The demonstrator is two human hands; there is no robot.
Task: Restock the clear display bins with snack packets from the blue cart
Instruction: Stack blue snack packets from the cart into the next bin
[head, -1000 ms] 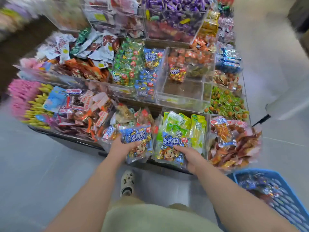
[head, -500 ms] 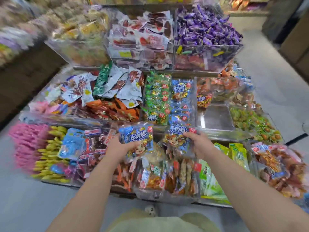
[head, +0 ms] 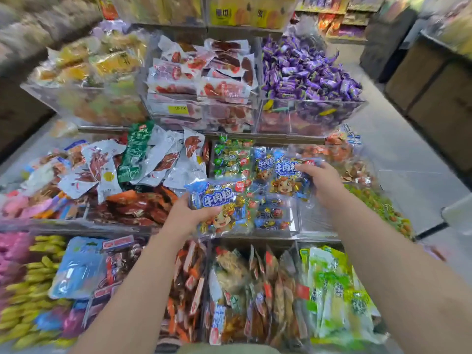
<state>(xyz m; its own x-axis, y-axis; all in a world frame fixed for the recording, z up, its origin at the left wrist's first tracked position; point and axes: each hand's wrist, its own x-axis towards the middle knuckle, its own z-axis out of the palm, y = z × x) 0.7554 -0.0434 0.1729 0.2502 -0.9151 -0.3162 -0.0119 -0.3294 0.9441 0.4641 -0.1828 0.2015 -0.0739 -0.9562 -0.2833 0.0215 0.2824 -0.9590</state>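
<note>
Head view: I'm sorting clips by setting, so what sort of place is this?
Probably a shop's bulk snack section: tiered clear display bins heaped with wrapped packets, a yellow price label on one bin, and stocked shelves behind.

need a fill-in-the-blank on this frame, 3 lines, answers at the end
1. The left hand grips a ___ cartoon-printed packet.
2. The right hand holds a matching packet; the stacked packets further to its left are ___.
3. The top-right bin is heaped with candies in ___ wrappers.

Missing words: blue; green; purple
</note>
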